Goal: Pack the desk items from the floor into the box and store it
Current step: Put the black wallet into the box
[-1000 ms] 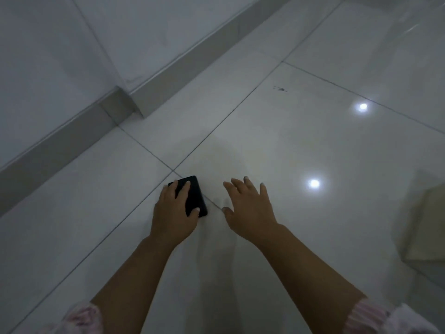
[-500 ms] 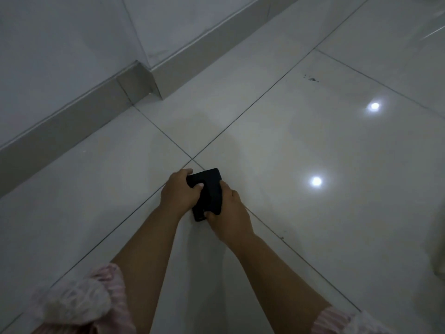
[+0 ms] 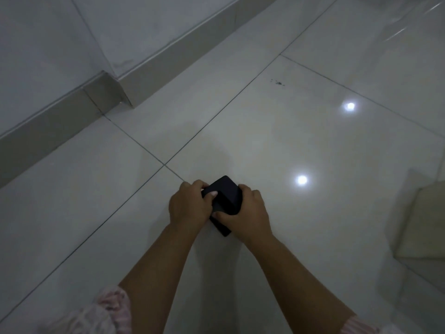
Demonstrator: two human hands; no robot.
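Note:
A small flat black item (image 3: 225, 196) is held above the pale tiled floor, in the lower middle of the head view. My left hand (image 3: 187, 207) grips its left side, thumb on top. My right hand (image 3: 248, 214) grips its right side and lower end, so much of the item is hidden by fingers. What the item is cannot be told in the dim light. At the right edge stands the corner of a light cardboard box (image 3: 423, 220), only partly in frame.
A grey skirting board (image 3: 149, 71) with a jutting corner runs along the wall at the upper left. Glossy floor tiles with dark grout lines and two lamp reflections (image 3: 301, 180) stretch ahead. A small dark speck mark (image 3: 277, 81) lies farther out.
One second ago the black item lay on the floor under my left hand, with my right hand open beside it. Both hands have since closed on it and lifted it; the box edge has come into view.

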